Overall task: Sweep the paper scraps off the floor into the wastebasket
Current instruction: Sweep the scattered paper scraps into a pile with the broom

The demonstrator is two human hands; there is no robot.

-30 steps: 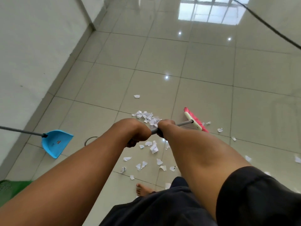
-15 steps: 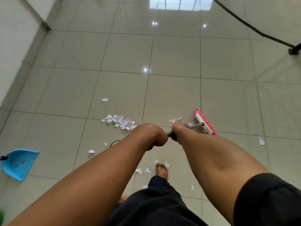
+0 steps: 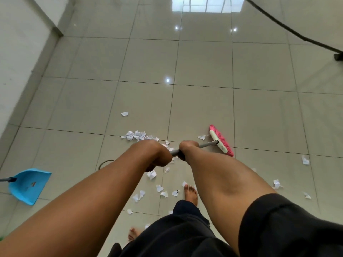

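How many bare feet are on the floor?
2: one foot sits among the paper scraps below the right arm; the other foot peeks out lower down, partly hidden by dark clothing.

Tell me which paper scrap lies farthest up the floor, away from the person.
The lone scrap beyond the heaped pile, lying by itself.
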